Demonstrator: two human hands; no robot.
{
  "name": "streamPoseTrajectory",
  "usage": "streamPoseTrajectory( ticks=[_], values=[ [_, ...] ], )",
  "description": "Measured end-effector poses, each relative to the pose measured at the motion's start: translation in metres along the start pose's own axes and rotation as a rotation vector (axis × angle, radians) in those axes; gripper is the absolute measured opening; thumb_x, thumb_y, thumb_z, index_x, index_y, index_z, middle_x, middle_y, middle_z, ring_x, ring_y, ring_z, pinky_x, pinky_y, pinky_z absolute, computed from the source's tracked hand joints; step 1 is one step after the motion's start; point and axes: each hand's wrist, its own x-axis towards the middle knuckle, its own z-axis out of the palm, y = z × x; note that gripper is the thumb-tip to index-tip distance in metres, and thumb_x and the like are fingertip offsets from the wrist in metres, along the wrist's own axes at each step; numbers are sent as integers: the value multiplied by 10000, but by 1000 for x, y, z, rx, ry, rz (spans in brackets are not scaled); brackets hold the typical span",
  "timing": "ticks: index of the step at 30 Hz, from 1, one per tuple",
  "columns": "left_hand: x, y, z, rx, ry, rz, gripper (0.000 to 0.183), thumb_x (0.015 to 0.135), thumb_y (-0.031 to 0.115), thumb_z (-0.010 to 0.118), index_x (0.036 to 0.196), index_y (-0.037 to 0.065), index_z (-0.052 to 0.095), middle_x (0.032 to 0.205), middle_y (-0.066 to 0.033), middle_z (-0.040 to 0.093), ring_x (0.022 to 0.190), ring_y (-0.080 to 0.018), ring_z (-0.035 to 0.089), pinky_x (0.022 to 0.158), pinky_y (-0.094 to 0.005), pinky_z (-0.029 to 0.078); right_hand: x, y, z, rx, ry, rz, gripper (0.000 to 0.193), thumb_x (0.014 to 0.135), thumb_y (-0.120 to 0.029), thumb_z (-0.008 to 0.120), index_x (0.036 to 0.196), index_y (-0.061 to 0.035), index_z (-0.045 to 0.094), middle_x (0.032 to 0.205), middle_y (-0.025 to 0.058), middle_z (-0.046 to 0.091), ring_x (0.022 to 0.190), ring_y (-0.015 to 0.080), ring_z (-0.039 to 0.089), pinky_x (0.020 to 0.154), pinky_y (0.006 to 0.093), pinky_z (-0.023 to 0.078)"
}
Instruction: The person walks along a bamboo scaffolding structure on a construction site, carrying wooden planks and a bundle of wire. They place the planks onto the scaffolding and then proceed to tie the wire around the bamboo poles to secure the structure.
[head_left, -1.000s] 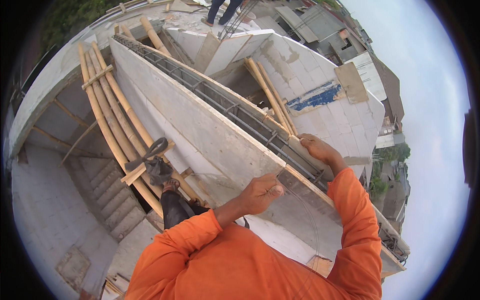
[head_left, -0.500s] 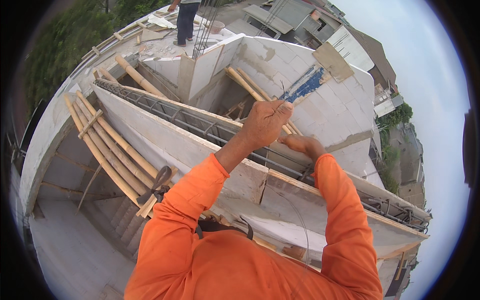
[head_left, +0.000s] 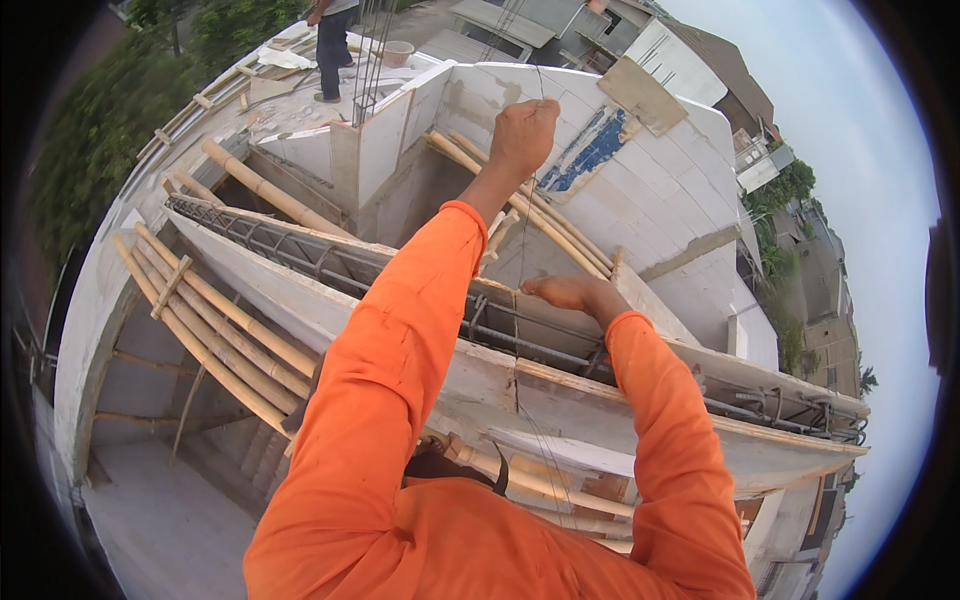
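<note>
My left hand (head_left: 525,137) is raised in front of me, closed in a fist around a thin dark wire (head_left: 527,230); a short end sticks up above the fist. From there the wire runs down to my right hand (head_left: 572,293), whose fingers are pinched together at it, and on over the near formwork board. Below my hands lies a long trough of pale formwork boards (head_left: 600,395) with a cage of steel reinforcing bars (head_left: 490,335) inside. The right hand hovers above this trough, its fingertips partly hidden.
Bamboo poles (head_left: 225,335) lean at the left, and more poles (head_left: 520,205) slope in the recess beyond the trough. A block wall (head_left: 660,190) with a blue patch rises ahead. Upright rebar (head_left: 370,60), a bucket (head_left: 397,53) and another person (head_left: 333,50) are at the far left.
My left hand has moved up and away from the right, drawing out a length of wire between them. The right hand has shifted slightly left. The view has shifted a little.
</note>
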Motion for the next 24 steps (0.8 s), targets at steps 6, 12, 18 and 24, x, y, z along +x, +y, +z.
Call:
streamPoseTrajectory(
  ticks=[6,12,18,24],
  values=[
    [26,17,-4,-28,24,0,382,866,276,459,697,-53,554,650,-222,558,608,-326,493,650,-410,427,-13,-10,-3,9,-29,-48,670,910,-540,339,1368,-60,436,1453,166,371,1353,321,316,1099,407,234],
    [10,64,-22,-156,-48,-75,366,882,266,472,613,20,496,552,-49,463,458,-146,406,442,-309,347,-7,-9,-2,-81,-30,-52,648,920,-523,322,1359,-63,447,1449,168,374,1344,332,330,1097,423,244],
    [-73,129,-51,-252,-235,-21,414,955,260,465,634,4,520,552,10,442,554,-80,374,514,-268,335,-7,-6,-1,-132,-21,-114,572,943,-456,322,1327,-65,483,1433,160,400,1315,326,376,1083,434,271],
    [-151,136,-99,-352,-203,24,477,979,384,448,632,56,464,559,-5,409,503,-88,386,468,-240,354,12,-9,-6,21,-127,-91,433,921,-342,427,1223,-66,566,1262,143,543,1135,244,520,961,417,391]
  ],
)
